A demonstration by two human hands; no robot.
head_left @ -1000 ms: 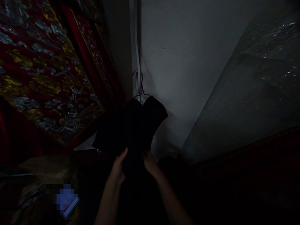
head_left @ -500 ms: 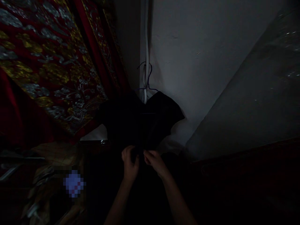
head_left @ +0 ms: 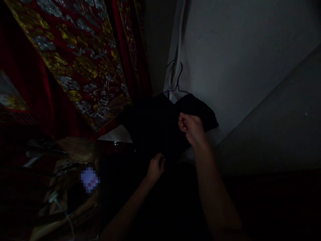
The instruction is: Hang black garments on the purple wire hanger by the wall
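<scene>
A black garment (head_left: 155, 124) hangs on a thin wire hanger (head_left: 177, 85) hooked over a white strap on the wall. My right hand (head_left: 192, 129) is raised to the garment's upper front, fingers pinched together on the dark cloth near its middle. My left hand (head_left: 155, 167) is lower, closed on the garment's bottom part. The room is very dark, so the cloth's details and its lower end are hidden.
A red hanging with gold and silver embroidery (head_left: 82, 63) fills the upper left. A pale wall (head_left: 238, 50) is behind the garment, and a grey slanted surface (head_left: 276, 134) lies to the right. Clutter with a cable (head_left: 62, 187) sits at lower left.
My right hand has risen from beside the left hand to the garment's upper front. The left hand stays low on the cloth. The view has shifted so the garment appears further right.
</scene>
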